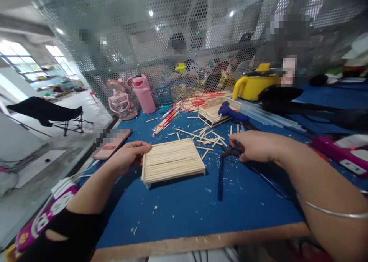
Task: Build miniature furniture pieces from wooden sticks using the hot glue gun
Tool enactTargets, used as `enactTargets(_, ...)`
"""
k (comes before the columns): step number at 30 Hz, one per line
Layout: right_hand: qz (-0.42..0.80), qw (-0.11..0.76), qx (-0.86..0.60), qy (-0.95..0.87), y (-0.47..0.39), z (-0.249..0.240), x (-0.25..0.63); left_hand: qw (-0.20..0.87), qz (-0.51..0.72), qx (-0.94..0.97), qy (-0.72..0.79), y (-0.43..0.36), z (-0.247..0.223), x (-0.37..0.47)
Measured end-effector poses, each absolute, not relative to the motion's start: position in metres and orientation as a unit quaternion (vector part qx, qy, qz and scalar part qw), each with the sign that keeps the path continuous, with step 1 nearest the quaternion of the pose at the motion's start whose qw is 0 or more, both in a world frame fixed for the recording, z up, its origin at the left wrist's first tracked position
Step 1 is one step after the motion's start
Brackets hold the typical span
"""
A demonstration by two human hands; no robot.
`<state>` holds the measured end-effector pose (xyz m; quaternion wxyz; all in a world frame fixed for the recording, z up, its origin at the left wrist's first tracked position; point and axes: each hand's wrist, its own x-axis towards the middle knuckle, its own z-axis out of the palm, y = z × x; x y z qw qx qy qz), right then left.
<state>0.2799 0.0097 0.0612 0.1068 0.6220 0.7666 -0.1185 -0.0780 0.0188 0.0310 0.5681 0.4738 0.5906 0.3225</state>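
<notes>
My left hand (133, 152) pinches the left back corner of a small stand (174, 160) made of thin wooden sticks laid side by side, with short legs at its corners. On the right, my right hand (253, 147) has its fingers closed at the head of blue-handled pliers (220, 177), whose handles are spread towards the table's front. Loose short wooden sticks (211, 137) lie scattered behind them. A second stick piece with railed sides (211, 114) stands further back, and a blue glue gun (234, 113) rests against it.
On the blue table (184, 212) stand a pink bottle (143, 95), a clear pink-lidded jug (122, 102) and a yellow pot (255, 87). Red-wrapped stick packs (169, 118), clear glue sticks (267, 116) and a phone (113, 144) lie about. A perforated metal screen (161, 35) closes the back.
</notes>
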Motion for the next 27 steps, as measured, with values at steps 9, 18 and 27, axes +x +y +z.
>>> enactTargets(9,-0.021,-0.064,0.676,0.734,0.030,0.052,0.276,0.573,0.295,0.529,0.553,0.003,0.027,-0.053)
enactTargets(18,-0.398,-0.213,0.579,0.679,0.000,0.040,0.216,0.465,0.374,0.526,0.606,-0.008,0.022,-0.035)
enactTargets(27,-0.393,-0.285,0.615,0.621,0.003,0.037,0.210,0.455,0.392,0.517,0.609,-0.006,0.018,-0.036)
